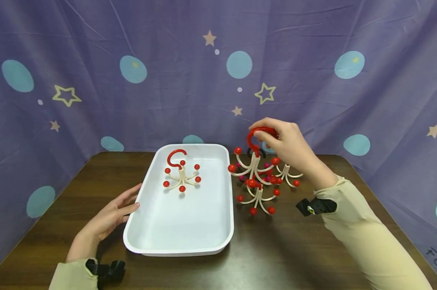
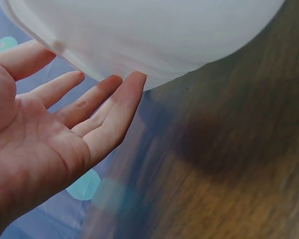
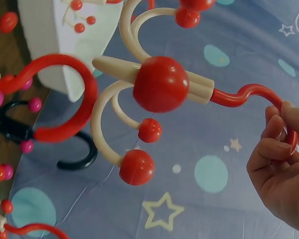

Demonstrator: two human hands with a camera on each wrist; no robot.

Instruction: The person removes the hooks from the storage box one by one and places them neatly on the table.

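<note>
My right hand pinches the red hook of a multi-arm hanger, with thumb and fingers curled round the hook. Its cream arms end in red balls and hang above the table, as the right wrist view also shows of this hanger. At the left side of a white tray, my left hand touches the rim and outer wall, fingers loosely extended. The left wrist view shows this hand palm up, fingertips against the tray. Inside the tray stands another red-hooked hanger.
Right of the tray, more hangers stand on the brown table: a red-and-cream one, another behind it, and a black one with magenta balls. A patterned purple curtain hangs behind the table.
</note>
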